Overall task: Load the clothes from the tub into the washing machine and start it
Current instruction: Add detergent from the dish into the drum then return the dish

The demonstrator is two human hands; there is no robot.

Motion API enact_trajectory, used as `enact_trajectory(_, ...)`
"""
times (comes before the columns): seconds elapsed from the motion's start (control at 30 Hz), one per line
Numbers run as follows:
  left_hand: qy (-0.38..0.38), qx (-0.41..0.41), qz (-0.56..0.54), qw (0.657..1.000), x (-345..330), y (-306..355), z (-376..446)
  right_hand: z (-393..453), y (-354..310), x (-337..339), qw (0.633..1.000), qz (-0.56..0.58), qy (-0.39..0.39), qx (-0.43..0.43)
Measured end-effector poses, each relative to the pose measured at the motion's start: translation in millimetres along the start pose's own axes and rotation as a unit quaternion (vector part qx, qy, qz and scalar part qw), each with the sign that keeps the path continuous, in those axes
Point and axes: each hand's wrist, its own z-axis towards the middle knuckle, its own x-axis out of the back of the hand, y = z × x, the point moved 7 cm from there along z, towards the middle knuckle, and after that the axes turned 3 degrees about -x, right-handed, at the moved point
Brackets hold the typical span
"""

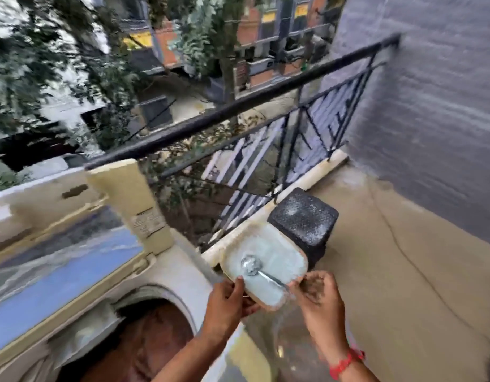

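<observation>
Left hand (229,295): fingers and thumb pinch the near-left edge of a pale powder box (266,267).
Right hand (318,295): grips the handle of a metal spoon (252,265) lying in the powder.
Washing machine (166,274): lower left, lid raised, reddish clothes (144,346) in the drum.
Black block (304,221): just behind the box, by the railing (238,108).

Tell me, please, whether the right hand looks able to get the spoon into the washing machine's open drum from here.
Probably yes: the right hand pinches the spoon over the detergent box, the drum opening lies open below left, and only the left hand intervenes.
</observation>
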Motion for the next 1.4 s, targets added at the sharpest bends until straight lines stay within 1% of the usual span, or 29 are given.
enact_trajectory(0.07,-0.035,0.008,0.026,0.999,-38.1,-0.1,22.2,23.8,24.5,19.8,0.989,0.109,0.016,-0.102)
enact_trajectory(0.1,-0.055,0.016,0.036,0.998,-57.9,-3.4,35.9,36.1,37.6,31.1,0.979,0.141,0.025,-0.144)
enact_trajectory(0.2,-0.103,0.061,0.063,0.991,-108.0,-20.4,86.0,76.7,71.7,57.6,0.955,0.185,0.047,-0.227)
enact_trajectory(0.27,-0.122,0.097,0.074,0.985,-135.8,-36.5,124.9,104.7,97.4,69.8,0.941,0.2,0.064,-0.266)
enact_trajectory(0.33,-0.118,0.127,0.08,0.982,-157.1,-54.1,163.9,132.5,122.8,74.7,0.931,0.209,0.075,-0.29)
enact_trajectory(0.47,-0.087,0.166,0.066,0.98,-190.1,-85.9,234.6,190.5,177.2,70.9,0.909,0.233,0.104,-0.329)
enact_trajectory(0.6,-0.041,0.202,0.051,0.977,-208.0,-131.1,315.0,250.7,240.0,53.7,0.892,0.227,0.094,-0.379)
enact_trajectory(0.7,-0.011,0.213,0.055,0.975,-215.1,-168.3,371.6,294.7,286.3,43.0,0.877,0.241,0.106,-0.401)
enact_trajectory(0.83,0.002,0.209,0.068,0.976,-223.6,-211.3,440.8,347.2,335.8,27.4,0.861,0.267,0.13,-0.413)
enact_trajectory(0.9,-0.006,0.197,0.091,0.976,-229.1,-220.7,465.5,366.1,352.8,24.5,0.858,0.265,0.142,-0.415)
enact_trajectory(0.97,-0.032,0.183,0.144,0.972,-235.8,-223.5,481.8,379.1,366.9,22.4,0.857,0.261,0.152,-0.418)
enact_trajectory(1.03,-0.055,0.165,0.178,0.969,-244.1,-221.6,495.5,390.3,377.1,19.3,0.854,0.266,0.154,-0.419)
enact_trajectory(1.1,-0.045,0.151,0.207,0.965,-248.4,-221.7,512.0,401.8,384.5,16.4,0.855,0.271,0.156,-0.413)
enact_trajectory(1.2,-0.033,0.135,0.201,0.97,-254.9,-220.8,532.4,418.4,391.7,13.7,0.857,0.276,0.168,-0.4)
enact_trajectory(1.33,0.005,0.115,0.291,0.95,-243.0,-247.0,576.8,436.0,401.6,10.0,0.863,0.264,0.183,-0.39)
enact_trajectory(1.4,0.014,0.107,0.312,0.944,-246.5,-235.9,572.4,441.4,405.3,9.0,0.869,0.254,0.184,-0.383)
